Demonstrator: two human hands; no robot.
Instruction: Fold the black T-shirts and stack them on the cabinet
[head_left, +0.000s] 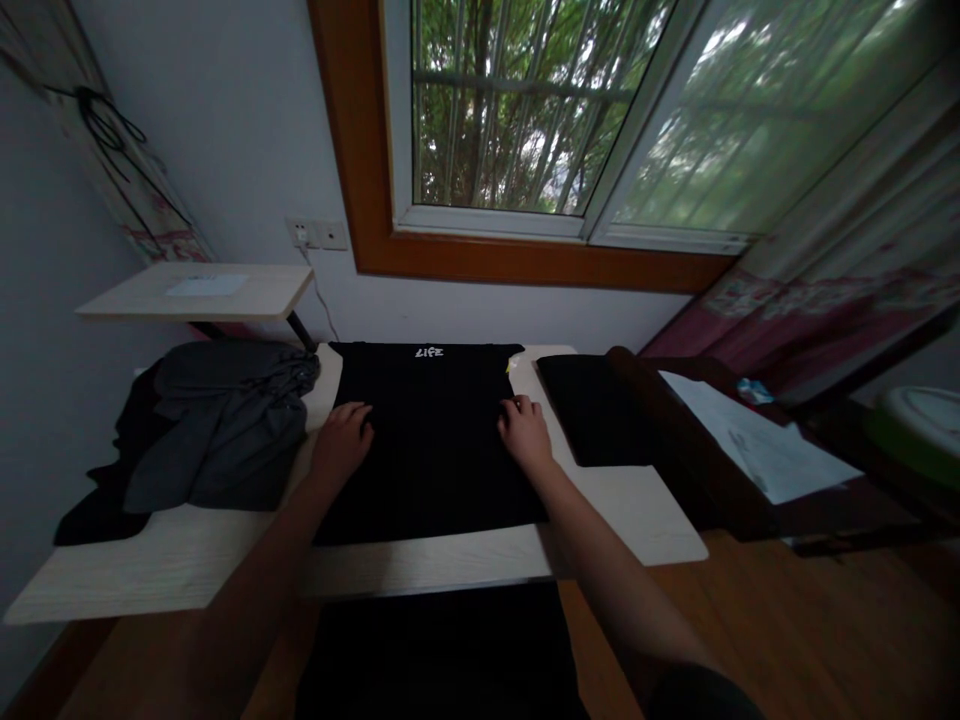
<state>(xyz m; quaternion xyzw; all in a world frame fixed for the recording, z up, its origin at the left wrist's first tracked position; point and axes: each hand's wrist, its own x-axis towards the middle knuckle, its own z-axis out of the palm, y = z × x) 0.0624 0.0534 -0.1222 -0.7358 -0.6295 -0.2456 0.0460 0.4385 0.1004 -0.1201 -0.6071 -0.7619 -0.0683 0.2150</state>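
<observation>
Beneath left hand (341, 442) and right hand (525, 432), black shirt (435, 460) pressed flat on desk (622, 505); palms spread open, nothing gripped, likely so fabric is kept smooth.

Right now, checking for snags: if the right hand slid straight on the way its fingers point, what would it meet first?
Only more black shirt under the right hand, then probably the shirt's far edge by the yellow tag; depth is unclear.

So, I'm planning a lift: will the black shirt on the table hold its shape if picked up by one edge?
Probably not: the black shirt lies flat like thin cloth, so it would likely droop. Likely light. Pushed, it may bunch or slide on the smooth table.
</observation>
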